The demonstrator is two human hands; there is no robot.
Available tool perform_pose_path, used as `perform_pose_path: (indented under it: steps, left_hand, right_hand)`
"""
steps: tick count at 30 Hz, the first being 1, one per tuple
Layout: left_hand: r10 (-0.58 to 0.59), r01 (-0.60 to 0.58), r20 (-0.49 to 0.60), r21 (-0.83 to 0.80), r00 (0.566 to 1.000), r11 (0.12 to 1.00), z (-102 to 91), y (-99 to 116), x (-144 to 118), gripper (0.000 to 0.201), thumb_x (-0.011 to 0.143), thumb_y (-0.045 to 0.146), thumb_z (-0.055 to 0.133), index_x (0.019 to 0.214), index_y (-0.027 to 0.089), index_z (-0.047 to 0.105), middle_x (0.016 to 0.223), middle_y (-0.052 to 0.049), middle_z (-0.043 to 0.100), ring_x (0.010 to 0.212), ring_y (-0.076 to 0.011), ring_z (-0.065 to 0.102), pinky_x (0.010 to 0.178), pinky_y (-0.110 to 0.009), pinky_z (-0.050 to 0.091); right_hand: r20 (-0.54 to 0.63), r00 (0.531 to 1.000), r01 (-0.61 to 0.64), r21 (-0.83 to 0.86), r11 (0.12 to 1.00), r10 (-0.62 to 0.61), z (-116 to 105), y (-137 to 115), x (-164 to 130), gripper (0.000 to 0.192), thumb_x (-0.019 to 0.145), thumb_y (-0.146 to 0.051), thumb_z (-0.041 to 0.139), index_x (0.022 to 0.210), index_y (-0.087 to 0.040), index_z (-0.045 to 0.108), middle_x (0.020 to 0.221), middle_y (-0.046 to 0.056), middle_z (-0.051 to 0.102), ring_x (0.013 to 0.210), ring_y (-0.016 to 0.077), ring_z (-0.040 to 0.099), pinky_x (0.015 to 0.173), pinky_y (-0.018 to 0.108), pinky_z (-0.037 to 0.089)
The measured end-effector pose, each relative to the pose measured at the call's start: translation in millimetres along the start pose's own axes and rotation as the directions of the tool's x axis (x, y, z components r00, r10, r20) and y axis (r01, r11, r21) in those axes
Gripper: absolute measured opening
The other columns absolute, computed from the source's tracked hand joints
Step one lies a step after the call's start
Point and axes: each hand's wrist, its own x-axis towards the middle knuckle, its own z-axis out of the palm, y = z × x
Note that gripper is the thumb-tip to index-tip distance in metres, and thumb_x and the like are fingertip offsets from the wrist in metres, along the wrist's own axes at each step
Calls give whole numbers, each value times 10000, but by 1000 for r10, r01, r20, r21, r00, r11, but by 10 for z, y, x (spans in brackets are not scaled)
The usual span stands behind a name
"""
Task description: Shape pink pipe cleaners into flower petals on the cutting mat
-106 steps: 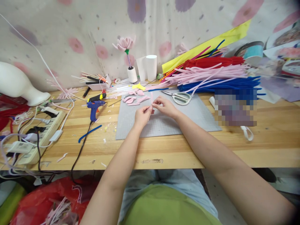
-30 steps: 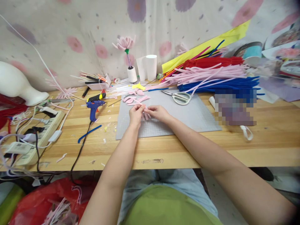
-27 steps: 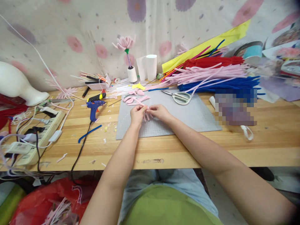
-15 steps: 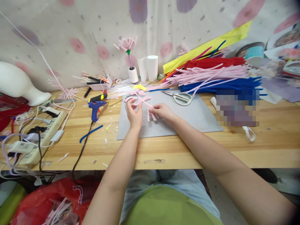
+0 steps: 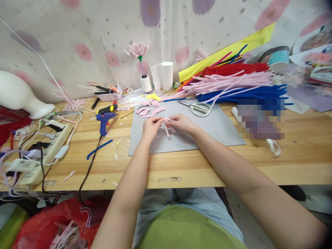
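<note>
Over the grey cutting mat (image 5: 218,133), my left hand (image 5: 152,128) and my right hand (image 5: 181,123) meet, fingertips almost touching. Both pinch pale pink pipe cleaners (image 5: 167,131), whose short ends hang below the fingers. Just beyond my left hand lie cut pink pipe cleaner pieces (image 5: 157,110) and looped pink petals (image 5: 143,111). Scissors (image 5: 199,109) with pale handles rest on the mat's far part, beyond my right hand.
At left are a blue glue gun (image 5: 103,121), its black cord and a power strip (image 5: 49,155) with tangled cables. Bundles of pink pipe cleaners (image 5: 233,81) and blue pipe cleaners (image 5: 243,94) lie at back right. A pink flower (image 5: 137,51) stands in a small white holder.
My left hand has moved from the loose pink pieces toward my right hand and closed on the pipe cleaners there. Some pink pieces now lie uncovered on the mat.
</note>
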Motion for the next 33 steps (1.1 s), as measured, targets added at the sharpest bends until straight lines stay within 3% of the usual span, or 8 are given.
perform_pose_path:
  steps: [4,7,11,18,25,31,33]
  left_hand:
    - [-276,293,103,-389,956,873,30,71,-7,170,581,245,726,673,124,650,579,20,590,512,-58,513,548,-213,456]
    - [-353,360,122,-540,928,761,66,122,-20,159,597,174,718,572,110,575,506,44,522,483,-29,502,528,-161,453]
    - [-420,407,136,-624,897,667,108,128,-27,182,680,113,649,544,113,529,468,55,471,468,-8,494,544,-123,468]
    - [-399,388,107,-557,910,734,134,116,-61,99,702,155,646,664,128,560,530,39,552,497,-32,536,587,-180,513]
    - [-360,336,42,-468,932,817,174,80,-73,118,708,188,629,662,118,546,579,1,610,514,-71,589,528,-196,505]
    - [-270,192,-119,-444,956,875,224,28,-47,155,698,227,623,656,135,506,514,26,577,475,-86,569,529,-233,506]
    - [-254,163,-160,-434,954,886,230,27,-48,170,687,260,637,672,138,519,527,28,578,481,-85,569,518,-219,492]
  right_hand:
    - [-2,999,40,36,999,-40,48,-1,14,289,637,-395,598,655,-110,641,577,5,575,539,91,464,540,220,332]
    - [-22,999,32,38,999,-32,107,-10,14,314,649,-410,579,689,-104,638,585,7,571,532,89,457,529,218,328]
    - [-47,998,30,-7,1000,-30,143,-7,8,337,693,-440,553,691,-108,615,561,-2,535,500,77,424,488,207,297]
    - [33,997,66,-26,997,-65,79,-38,-19,471,736,-587,476,701,-124,559,560,-6,527,500,73,411,472,195,287]
    - [130,986,109,-12,994,-106,86,-40,-30,424,793,-545,420,683,-147,515,551,-5,540,485,77,439,490,201,324]
    - [-79,992,97,22,995,-95,157,31,30,373,818,-485,393,648,-166,484,507,-22,513,475,77,435,485,201,321]
    - [-68,996,64,83,995,-59,193,23,33,372,794,-501,429,649,-166,495,503,-20,523,460,76,437,471,201,321]
